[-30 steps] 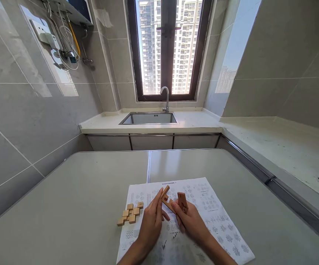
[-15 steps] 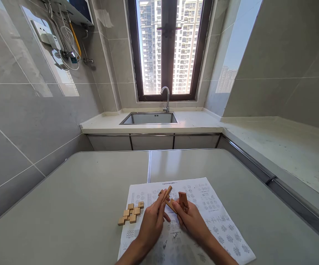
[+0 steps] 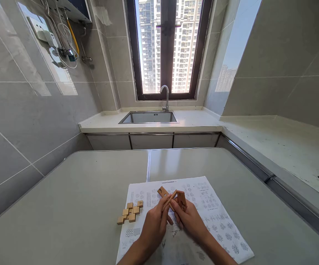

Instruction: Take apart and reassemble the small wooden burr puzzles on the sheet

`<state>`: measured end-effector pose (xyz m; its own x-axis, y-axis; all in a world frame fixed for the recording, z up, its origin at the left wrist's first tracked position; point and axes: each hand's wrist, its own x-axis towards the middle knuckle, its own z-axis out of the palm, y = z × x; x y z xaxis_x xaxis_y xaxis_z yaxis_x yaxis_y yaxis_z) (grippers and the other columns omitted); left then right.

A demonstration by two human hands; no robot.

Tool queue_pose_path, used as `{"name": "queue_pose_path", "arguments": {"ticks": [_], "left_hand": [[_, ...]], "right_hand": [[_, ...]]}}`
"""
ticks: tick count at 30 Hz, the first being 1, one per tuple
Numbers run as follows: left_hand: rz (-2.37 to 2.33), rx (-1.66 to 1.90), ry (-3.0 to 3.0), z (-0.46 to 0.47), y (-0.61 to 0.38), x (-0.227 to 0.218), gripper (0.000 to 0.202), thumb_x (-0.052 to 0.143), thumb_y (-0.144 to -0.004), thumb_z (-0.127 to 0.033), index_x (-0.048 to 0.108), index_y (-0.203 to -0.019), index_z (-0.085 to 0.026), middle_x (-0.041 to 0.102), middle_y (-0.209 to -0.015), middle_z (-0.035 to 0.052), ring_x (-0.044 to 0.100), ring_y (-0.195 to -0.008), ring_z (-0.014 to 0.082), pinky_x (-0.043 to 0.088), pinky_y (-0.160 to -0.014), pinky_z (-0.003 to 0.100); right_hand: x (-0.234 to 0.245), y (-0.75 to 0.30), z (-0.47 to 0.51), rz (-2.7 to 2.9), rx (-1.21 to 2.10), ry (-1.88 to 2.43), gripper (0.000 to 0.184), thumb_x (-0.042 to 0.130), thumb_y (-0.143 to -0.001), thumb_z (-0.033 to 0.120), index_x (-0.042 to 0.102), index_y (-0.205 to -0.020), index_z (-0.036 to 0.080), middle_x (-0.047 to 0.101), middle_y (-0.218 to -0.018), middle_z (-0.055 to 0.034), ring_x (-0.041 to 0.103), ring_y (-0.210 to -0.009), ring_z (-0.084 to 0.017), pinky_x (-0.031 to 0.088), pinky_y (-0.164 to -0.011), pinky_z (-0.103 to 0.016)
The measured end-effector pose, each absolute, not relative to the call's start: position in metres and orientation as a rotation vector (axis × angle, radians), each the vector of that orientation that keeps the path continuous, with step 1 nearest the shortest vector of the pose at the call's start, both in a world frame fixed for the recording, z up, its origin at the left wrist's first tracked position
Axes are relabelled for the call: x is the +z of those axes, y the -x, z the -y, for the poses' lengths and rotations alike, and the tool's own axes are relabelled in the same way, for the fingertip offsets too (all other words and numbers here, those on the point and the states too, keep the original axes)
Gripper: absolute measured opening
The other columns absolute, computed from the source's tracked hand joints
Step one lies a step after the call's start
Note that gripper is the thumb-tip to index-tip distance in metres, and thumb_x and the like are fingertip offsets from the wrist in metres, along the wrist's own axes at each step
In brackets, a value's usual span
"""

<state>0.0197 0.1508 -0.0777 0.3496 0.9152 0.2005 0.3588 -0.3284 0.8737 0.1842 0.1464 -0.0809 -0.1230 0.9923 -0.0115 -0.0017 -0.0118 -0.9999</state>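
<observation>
Over a printed instruction sheet [image 3: 217, 221] on the grey table, both my hands work on notched wooden puzzle pieces. My left hand [image 3: 154, 226] pinches a thin wooden piece [image 3: 169, 199] between its fingertips. My right hand [image 3: 188, 219] grips a darker upright wooden piece [image 3: 181, 198]. The two pieces meet between the hands, along with a third piece [image 3: 162, 191] that sticks out behind them. A flat cluster of light wooden blocks [image 3: 130, 212] lies to the left of my left hand, partly on the sheet.
The grey table [image 3: 79, 206] is two tops joined by a seam. Beyond it runs a white counter with a steel sink [image 3: 150, 117] and tap under a window. A counter [image 3: 281, 147] extends along the right wall. Tiled wall on the left.
My left hand has turned its thin piece from leaning left to leaning right against the right hand's piece. A third piece now shows behind them. Both hands moved slightly closer together.
</observation>
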Motion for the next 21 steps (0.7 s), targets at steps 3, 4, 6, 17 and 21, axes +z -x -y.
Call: {"name": "queue_pose_path", "arguments": {"ticks": [3, 4, 6, 17, 21], "left_hand": [[-1.176, 0.927, -1.873, -0.1494, -0.0216, -0.0809, 0.041, 0.037, -0.11, -0.045, 0.055, -0.138, -0.021, 0.075, -0.07, 0.0023, 0.073, -0.062, 0.0208, 0.055, -0.067, 0.029], [-1.185, 0.933, -1.894, -0.1492, -0.0217, -0.0812, 0.04, 0.036, -0.11, -0.044, 0.055, -0.136, -0.021, 0.075, -0.071, 0.0022, 0.073, -0.063, 0.021, 0.055, -0.068, 0.029], [-1.196, 0.946, -1.949, -0.1491, -0.0216, -0.0811, 0.038, 0.036, -0.11, -0.042, 0.055, -0.137, -0.023, 0.075, -0.075, 0.0025, 0.073, -0.066, 0.0207, 0.055, -0.071, 0.03], [-1.275, 0.984, -2.148, -0.1487, -0.0198, -0.0817, 0.035, 0.036, -0.109, -0.032, 0.058, -0.135, -0.022, 0.074, -0.081, 0.0055, 0.071, -0.068, 0.0213, 0.052, -0.063, 0.029], [-1.242, 1.02, -2.074, -0.1499, -0.0197, -0.0806, 0.035, 0.036, -0.109, -0.031, 0.059, -0.134, -0.022, 0.075, -0.09, 0.0073, 0.072, -0.077, 0.0216, 0.056, -0.074, 0.031]], "right_hand": [[-0.0836, -0.1843, -0.1468, 1.299, 1.32, 1.154, 0.053, 0.054, -0.096, 0.07, 0.049, -0.072, 0.024, 0.051, -0.047, 0.0064, 0.044, -0.043, -0.013, 0.038, -0.052, -0.027], [-0.0842, -0.1846, -0.147, 1.306, 1.319, 1.148, 0.052, 0.054, -0.096, 0.07, 0.049, -0.072, 0.024, 0.051, -0.047, 0.0065, 0.044, -0.042, -0.013, 0.038, -0.052, -0.027], [-0.0845, -0.1851, -0.1474, 1.313, 1.317, 1.131, 0.052, 0.055, -0.097, 0.069, 0.049, -0.072, 0.024, 0.05, -0.046, 0.0068, 0.043, -0.042, -0.013, 0.038, -0.052, -0.027], [-0.0874, -0.1846, -0.1485, 1.35, 1.396, 1.062, 0.05, 0.054, -0.099, 0.066, 0.046, -0.074, 0.023, 0.043, -0.048, 0.0091, 0.035, -0.043, -0.01, 0.029, -0.047, -0.025], [-0.0865, -0.1835, -0.1476, 1.331, 1.416, 1.057, 0.05, 0.054, -0.098, 0.066, 0.048, -0.075, 0.023, 0.042, -0.049, 0.009, 0.035, -0.043, -0.01, 0.03, -0.049, -0.025]]}}
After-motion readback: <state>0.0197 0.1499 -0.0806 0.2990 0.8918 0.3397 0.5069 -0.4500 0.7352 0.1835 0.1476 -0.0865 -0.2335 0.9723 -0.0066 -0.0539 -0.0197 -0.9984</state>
